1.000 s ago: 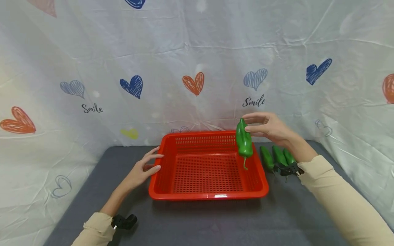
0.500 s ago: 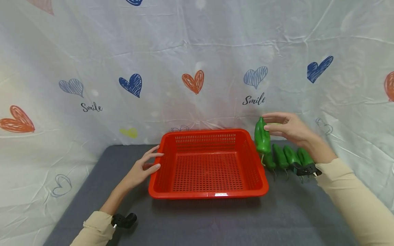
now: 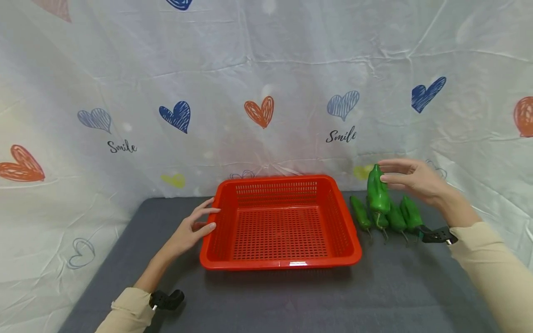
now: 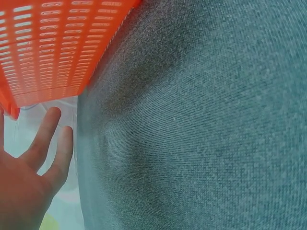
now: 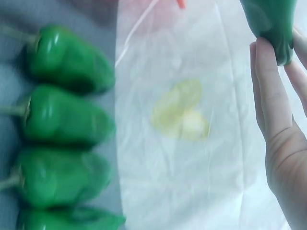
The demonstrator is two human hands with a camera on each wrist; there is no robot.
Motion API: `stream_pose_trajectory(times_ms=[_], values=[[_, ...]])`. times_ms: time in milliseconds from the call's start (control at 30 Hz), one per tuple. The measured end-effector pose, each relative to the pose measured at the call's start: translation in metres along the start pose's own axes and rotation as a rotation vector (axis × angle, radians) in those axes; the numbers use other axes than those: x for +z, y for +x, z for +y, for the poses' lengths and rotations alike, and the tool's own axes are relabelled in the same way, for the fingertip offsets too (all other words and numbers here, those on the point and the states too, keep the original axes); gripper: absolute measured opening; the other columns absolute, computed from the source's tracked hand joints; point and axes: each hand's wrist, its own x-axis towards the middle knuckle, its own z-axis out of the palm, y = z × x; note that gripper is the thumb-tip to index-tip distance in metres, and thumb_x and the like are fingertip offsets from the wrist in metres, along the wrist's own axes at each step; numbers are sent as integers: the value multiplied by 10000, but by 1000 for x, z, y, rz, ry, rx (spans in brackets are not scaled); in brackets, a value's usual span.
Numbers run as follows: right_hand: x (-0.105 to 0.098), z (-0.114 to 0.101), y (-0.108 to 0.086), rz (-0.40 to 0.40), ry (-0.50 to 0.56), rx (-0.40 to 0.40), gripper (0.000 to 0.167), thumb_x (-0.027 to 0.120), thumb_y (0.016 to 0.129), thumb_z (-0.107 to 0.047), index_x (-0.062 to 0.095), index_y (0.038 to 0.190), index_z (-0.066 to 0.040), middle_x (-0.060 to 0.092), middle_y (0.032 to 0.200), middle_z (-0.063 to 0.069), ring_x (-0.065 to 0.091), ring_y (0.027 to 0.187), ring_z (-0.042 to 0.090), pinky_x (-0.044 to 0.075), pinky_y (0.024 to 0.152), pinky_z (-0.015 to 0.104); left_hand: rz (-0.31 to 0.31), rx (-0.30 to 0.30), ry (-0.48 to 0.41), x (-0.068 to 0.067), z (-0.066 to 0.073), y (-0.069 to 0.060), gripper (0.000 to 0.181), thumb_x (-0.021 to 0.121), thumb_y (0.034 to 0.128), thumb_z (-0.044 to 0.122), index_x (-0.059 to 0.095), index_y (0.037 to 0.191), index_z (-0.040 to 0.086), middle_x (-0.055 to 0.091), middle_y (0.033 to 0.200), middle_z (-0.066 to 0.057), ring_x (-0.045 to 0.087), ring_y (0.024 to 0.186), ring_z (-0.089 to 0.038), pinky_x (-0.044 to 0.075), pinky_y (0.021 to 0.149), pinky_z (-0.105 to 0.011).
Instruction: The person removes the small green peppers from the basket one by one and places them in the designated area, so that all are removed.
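In the head view my right hand (image 3: 414, 178) pinches a green pepper (image 3: 378, 192) by its tapered end, stem hanging down, above the right side of the table. The right wrist view also shows the held pepper (image 5: 272, 24) at its upper right, partly cut off. Beneath it several green peppers (image 3: 360, 213) lie side by side in a row, right of the red basket (image 3: 281, 264). My left hand (image 3: 186, 233) rests with loosely extended fingers against the basket's left rim. Two spread fingers of the left hand (image 4: 29, 177) show below the basket wall in the left wrist view.
The red plastic basket with slotted walls stands on a dark grey cloth-covered table (image 3: 266, 300). No pepper lies inside it. A white curtain (image 3: 216, 83) printed with hearts hangs right behind the table. A black camera band (image 3: 437, 234) sits on my right wrist.
My right hand has moved right with the pepper, from over the basket's right rim to above the row of peppers. My left hand and the basket have stayed put.
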Motion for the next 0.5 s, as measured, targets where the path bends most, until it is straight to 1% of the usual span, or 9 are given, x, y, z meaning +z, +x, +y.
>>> stream_pose_trajectory(times_ms=[167, 300, 400, 500], values=[[-25, 14, -10, -7, -32, 16, 488, 644, 995, -1, 535, 1469, -32, 600, 1325, -110, 592, 1167, 57, 525, 913, 289, 2, -2, 8, 0, 0, 0, 418, 606, 1019, 36, 539, 1432, 26, 221, 1642, -156, 559, 1208, -462, 533, 895, -319], [-43, 25, -19, 21, -54, 44, 457, 639, 1002, -14, 570, 1450, -70, 600, 1313, -128, 598, 1151, 44, 529, 908, 293, -2, -13, -4, 0, 0, 0, 419, 603, 1021, 37, 533, 1433, 19, 216, 1641, -163, 582, 1175, -468, 543, 872, -318], [-57, 32, -24, 22, -49, 42, 450, 622, 1004, 11, 572, 1446, -61, 622, 1286, -129, 618, 1126, 54, 539, 890, 294, -8, -9, -17, 0, 1, 0, 419, 595, 1021, 23, 525, 1433, 4, 207, 1639, -180, 596, 1149, -478, 553, 853, -324], [-70, 37, -31, 25, -72, 41, 467, 618, 1007, 9, 535, 1465, -22, 636, 1271, -143, 623, 1118, 39, 539, 883, 280, -9, -4, -15, 0, 1, 1, 418, 595, 1018, 16, 526, 1430, -2, 208, 1635, -189, 599, 1142, -480, 555, 850, -329]])
